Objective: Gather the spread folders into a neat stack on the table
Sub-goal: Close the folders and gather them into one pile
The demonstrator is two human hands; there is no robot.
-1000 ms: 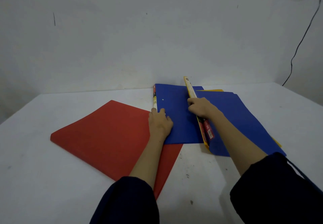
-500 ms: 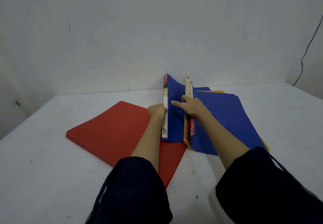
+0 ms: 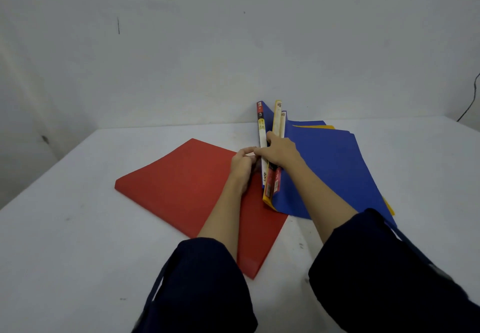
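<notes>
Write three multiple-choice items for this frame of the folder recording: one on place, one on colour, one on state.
1. Where does the red folder lie?
A. to the left of the blue folders
B. on top of them
C. on the floor

2. What colour shows between the blue folders at their far edge?
A. green
B. yellow
C. white

3. How are the folder spines held?
A. flat on the table
B. raised on edge between both hands
C. untouched

Key: 1 A, the red sheet lies flat on the table, left of the blue ones. 2 B, a yellow strip peeks out. 3 B, the left hand and right hand press the upright spines together.
</notes>
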